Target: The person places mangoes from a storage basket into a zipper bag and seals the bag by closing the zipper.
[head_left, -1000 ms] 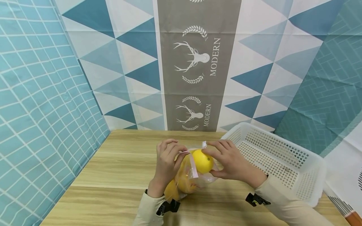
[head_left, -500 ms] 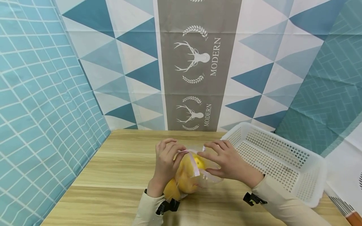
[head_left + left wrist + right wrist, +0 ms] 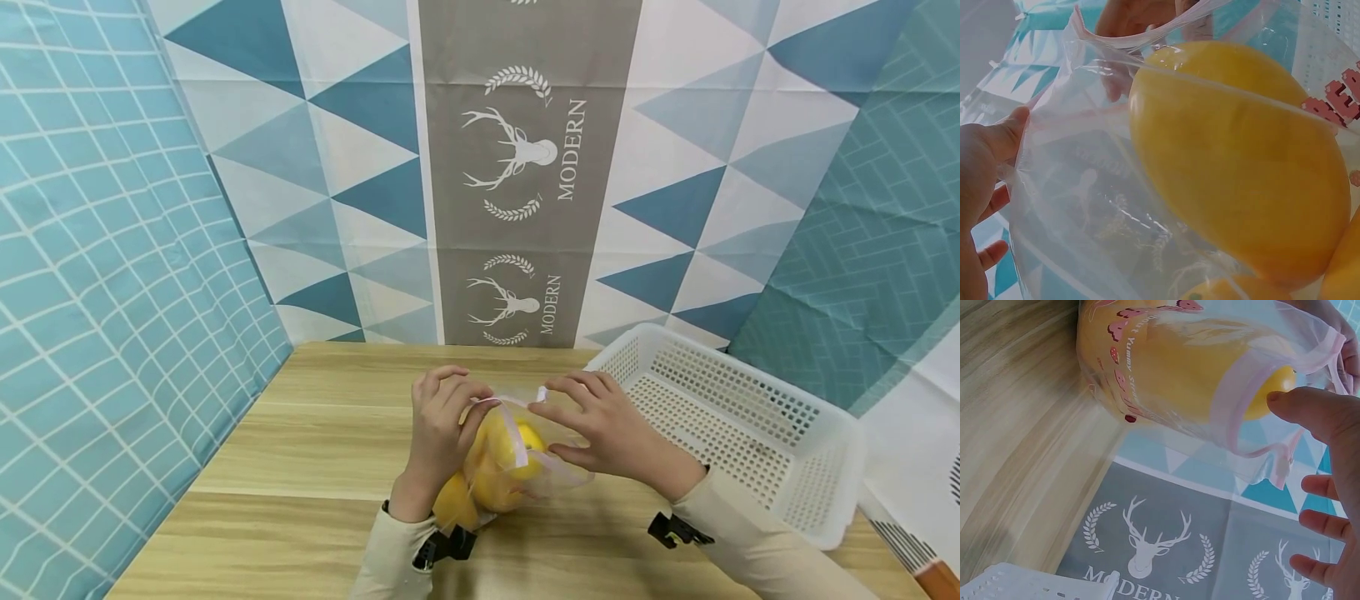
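Glossy yellow fruit [image 3: 1229, 156] in clear bag [image 3: 1072, 206]; left hand [image 3: 441, 425] pinches rim [image 3: 517, 444], right hand [image 3: 607, 429] apparently uncurled.

I work in what looks like a makeshift booth; the kind of room beyond is hidden. Blue grid cloth [image 3: 112, 250], creased deer-print cloth [image 3: 510, 192] and teal herringbone cloth [image 3: 862, 250] wall in my wood-grain tabletop [image 3: 322, 454].

pale wood-grain bench [image 3: 300, 433], near | white perforated plastic basket [image 3: 735, 398], right, on bench | blue-white-grey deer-print sheet [image 3: 517, 183], far | light-blue white-grid sheet [image 3: 120, 283], left
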`<state>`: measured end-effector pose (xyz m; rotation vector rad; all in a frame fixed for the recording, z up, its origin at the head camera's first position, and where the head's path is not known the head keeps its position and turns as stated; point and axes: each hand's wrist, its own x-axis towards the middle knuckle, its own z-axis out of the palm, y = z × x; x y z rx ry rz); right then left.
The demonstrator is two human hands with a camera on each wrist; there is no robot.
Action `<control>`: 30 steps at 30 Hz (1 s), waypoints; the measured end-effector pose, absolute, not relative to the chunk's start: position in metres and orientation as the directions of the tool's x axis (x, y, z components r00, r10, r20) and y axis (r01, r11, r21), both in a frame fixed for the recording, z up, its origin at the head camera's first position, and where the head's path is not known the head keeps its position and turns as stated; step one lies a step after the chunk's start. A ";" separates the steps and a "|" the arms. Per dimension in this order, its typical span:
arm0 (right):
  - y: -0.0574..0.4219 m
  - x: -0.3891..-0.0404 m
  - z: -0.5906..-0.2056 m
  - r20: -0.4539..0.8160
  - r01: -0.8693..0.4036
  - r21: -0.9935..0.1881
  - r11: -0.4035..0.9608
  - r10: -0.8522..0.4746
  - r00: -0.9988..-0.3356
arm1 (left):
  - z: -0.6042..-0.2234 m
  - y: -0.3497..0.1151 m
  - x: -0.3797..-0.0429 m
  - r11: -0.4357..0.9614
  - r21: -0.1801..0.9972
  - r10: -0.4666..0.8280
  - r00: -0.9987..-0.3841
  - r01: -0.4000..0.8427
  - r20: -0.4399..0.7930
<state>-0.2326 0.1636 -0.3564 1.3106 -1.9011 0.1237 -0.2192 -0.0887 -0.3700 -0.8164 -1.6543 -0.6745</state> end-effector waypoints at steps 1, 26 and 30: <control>0.164 -0.232 -0.356 0.658 -0.819 0.345 0.459 -0.741 -0.138 | -0.370 -0.089 -0.219 0.598 0.017 0.167 -0.145 0.801 0.975; 0.179 -0.213 -0.368 0.694 -0.821 0.169 0.546 -0.657 -0.294 | -0.370 -0.088 -0.218 0.599 0.006 0.165 -0.131 0.801 0.978; 0.182 -0.211 -0.372 0.701 -0.815 0.153 0.558 -0.643 -0.309 | -0.369 -0.087 -0.218 0.598 -0.001 0.166 -0.122 0.802 0.979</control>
